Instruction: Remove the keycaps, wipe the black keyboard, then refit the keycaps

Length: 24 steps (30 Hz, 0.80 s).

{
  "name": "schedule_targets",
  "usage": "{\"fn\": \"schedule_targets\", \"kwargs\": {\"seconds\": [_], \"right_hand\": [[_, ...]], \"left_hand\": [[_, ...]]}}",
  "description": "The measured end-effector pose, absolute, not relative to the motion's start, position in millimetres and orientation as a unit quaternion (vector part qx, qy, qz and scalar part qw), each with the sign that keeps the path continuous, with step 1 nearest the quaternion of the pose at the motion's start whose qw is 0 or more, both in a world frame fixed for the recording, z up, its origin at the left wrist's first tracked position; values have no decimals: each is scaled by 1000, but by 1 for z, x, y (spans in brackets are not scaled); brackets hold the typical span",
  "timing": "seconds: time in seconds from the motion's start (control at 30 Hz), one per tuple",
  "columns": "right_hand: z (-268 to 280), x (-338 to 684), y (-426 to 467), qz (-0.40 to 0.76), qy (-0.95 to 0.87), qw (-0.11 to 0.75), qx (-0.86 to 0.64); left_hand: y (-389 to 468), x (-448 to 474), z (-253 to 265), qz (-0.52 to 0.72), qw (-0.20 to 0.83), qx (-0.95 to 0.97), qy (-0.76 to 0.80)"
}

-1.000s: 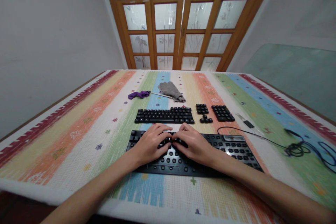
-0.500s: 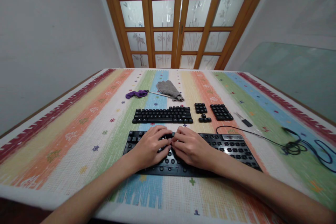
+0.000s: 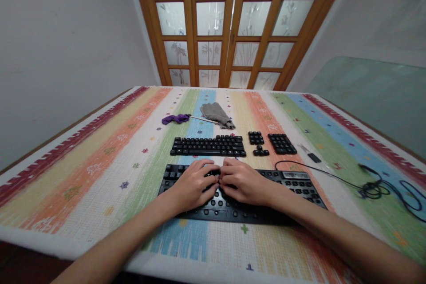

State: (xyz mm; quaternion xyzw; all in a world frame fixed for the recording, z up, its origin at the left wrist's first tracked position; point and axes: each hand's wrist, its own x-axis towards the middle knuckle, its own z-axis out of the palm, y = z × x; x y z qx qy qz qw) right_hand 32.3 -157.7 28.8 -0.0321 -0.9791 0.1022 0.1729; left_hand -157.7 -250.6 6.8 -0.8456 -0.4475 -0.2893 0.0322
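A black keyboard lies on the table, most of its key posts bare, with some keycaps on at its upper left. My left hand rests over its middle, fingers curled inward. Against it, my right hand is also curled, and the fingertips of both meet just above the keyboard. Whatever they pinch, if anything, is hidden behind the fingers. Beyond the hands, a block of loose black keycaps sits in rows. Smaller groups of keycaps and number-pad keycaps lie to its right.
A grey cloth, a purple cloth and a thin stick lie farther back. On the right are a small black-handled tool and the coiled cable. A striped cloth covers the table.
The view has shifted slightly. Both hands stay together over the middle of the keyboard, with only a small shift of the right-hand fingers.
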Motion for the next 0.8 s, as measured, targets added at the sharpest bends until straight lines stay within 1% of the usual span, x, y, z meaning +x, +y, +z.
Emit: {"fn": "schedule_targets", "kwargs": {"seconds": [0.13,0.23,0.3,0.37,0.53,0.63,0.8], "right_hand": [[35,29,-155,103,-983,147,-32],[44,26,-149,140,-981,135,-19],[51,23,-141,178,-973,146,-16],[57,19,-128,197,-964,176,-40],[57,2,-83,129,-950,241,-150],[49,-8,-57,101,-951,210,-204],[33,-19,-31,78,-953,171,-237]], "left_hand": [[-252,-157,6,-289,31,-844,-451],[-253,-156,6,-293,19,-842,-452],[-254,-156,7,-298,10,-838,-456],[-255,-156,7,-306,2,-835,-458],[-257,-155,6,-317,-14,-829,-460],[-259,-155,4,-326,-16,-825,-461],[-262,-155,6,-333,-7,-822,-462]]}}
